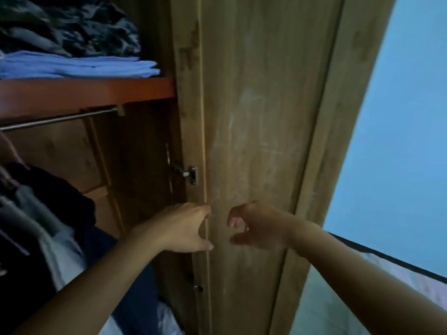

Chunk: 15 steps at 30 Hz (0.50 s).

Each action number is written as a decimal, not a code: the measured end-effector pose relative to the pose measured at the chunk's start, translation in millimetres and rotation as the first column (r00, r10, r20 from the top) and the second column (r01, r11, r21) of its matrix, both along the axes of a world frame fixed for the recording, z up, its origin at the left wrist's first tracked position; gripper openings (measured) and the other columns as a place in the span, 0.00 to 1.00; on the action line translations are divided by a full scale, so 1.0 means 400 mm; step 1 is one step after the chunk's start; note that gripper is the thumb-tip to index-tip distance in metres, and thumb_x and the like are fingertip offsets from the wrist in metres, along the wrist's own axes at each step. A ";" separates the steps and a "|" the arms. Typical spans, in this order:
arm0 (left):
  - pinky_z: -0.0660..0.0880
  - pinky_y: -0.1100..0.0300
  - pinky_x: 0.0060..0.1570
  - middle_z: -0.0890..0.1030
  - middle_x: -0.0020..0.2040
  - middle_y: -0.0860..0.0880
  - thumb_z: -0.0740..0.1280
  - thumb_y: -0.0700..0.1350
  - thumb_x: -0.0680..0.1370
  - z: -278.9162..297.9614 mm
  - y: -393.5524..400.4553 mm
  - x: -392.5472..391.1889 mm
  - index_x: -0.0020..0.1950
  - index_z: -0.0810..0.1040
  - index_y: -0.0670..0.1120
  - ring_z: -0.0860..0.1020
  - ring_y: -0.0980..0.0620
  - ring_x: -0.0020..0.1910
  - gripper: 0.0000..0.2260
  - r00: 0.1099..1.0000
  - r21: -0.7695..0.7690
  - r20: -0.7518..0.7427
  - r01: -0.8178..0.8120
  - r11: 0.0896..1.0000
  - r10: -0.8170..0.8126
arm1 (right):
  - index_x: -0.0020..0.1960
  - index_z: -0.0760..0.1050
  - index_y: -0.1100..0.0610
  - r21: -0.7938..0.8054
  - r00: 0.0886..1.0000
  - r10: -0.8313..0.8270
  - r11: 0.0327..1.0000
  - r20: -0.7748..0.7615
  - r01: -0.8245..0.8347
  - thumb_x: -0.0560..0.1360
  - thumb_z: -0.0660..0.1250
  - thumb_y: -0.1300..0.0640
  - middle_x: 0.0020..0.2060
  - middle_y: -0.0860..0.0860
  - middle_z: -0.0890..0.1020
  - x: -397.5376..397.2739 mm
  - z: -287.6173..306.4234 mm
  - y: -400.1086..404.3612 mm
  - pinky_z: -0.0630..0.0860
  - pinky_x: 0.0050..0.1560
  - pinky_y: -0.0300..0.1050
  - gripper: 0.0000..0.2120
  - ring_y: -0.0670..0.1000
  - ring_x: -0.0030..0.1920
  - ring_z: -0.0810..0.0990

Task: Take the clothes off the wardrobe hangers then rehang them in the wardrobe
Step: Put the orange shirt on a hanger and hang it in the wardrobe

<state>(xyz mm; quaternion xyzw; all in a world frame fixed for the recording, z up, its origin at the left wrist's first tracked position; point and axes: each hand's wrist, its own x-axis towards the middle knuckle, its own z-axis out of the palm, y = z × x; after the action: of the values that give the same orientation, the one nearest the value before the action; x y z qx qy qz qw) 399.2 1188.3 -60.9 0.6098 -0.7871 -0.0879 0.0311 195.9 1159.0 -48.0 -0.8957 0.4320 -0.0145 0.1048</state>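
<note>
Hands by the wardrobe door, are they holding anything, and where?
Nothing is held. The left hand and the right hand hover half-curled in front of the wardrobe door, gripping neither its edge nor any clothes.

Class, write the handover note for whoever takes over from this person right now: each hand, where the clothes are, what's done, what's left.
Left hand: holds nothing, at the edge of the wardrobe door.
Right hand: fingers loosely curled, holds nothing, in front of the door.
Hanging clothes: at the left, below the rail.
Folded clothes: on the shelf above.
Done: not clear from this view.
Left: unhang the clothes, then rehang them.
</note>
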 end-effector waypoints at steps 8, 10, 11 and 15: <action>0.68 0.65 0.36 0.72 0.61 0.58 0.71 0.64 0.70 -0.019 -0.021 -0.347 0.65 0.69 0.61 0.71 0.61 0.46 0.26 0.981 0.041 0.017 0.191 0.981 -0.191 | 0.59 0.77 0.49 0.011 0.975 -0.223 0.975 0.004 0.223 0.77 0.69 0.49 0.53 0.45 0.81 -0.378 -0.004 0.119 0.77 0.49 0.43 0.12 0.47 0.48 0.79; 0.72 0.64 0.38 0.73 0.55 0.61 0.71 0.64 0.70 -0.028 -0.020 -0.426 0.60 0.71 0.60 0.74 0.60 0.46 0.22 0.957 0.012 -0.012 0.290 0.957 -0.289 | 0.60 0.76 0.49 0.002 0.958 -0.285 0.958 -0.017 0.285 0.76 0.69 0.46 0.56 0.46 0.82 -0.451 -0.011 0.148 0.79 0.53 0.47 0.15 0.47 0.51 0.80; 0.75 0.63 0.40 0.74 0.54 0.61 0.71 0.63 0.70 -0.033 -0.020 -0.469 0.58 0.72 0.60 0.75 0.60 0.47 0.20 0.942 0.010 -0.025 0.335 0.942 -0.335 | 0.61 0.76 0.49 -0.002 0.947 -0.319 0.948 -0.026 0.319 0.76 0.69 0.45 0.56 0.46 0.81 -0.486 -0.016 0.162 0.79 0.55 0.48 0.16 0.47 0.52 0.80; 0.75 0.62 0.41 0.73 0.50 0.62 0.71 0.64 0.69 -0.050 -0.037 -0.623 0.62 0.71 0.58 0.75 0.59 0.44 0.25 0.875 0.006 -0.010 0.484 0.875 -0.484 | 0.63 0.75 0.50 -0.010 0.891 -0.451 0.892 -0.048 0.451 0.76 0.70 0.46 0.58 0.47 0.81 -0.601 -0.033 0.216 0.78 0.58 0.51 0.18 0.48 0.55 0.79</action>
<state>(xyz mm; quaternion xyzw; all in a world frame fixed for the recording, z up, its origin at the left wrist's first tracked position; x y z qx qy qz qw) 150.2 1173.6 -80.7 0.3935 -0.9140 -0.0987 0.0087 -44.4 1245.5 -61.2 -0.7710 0.6304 -0.0162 0.0885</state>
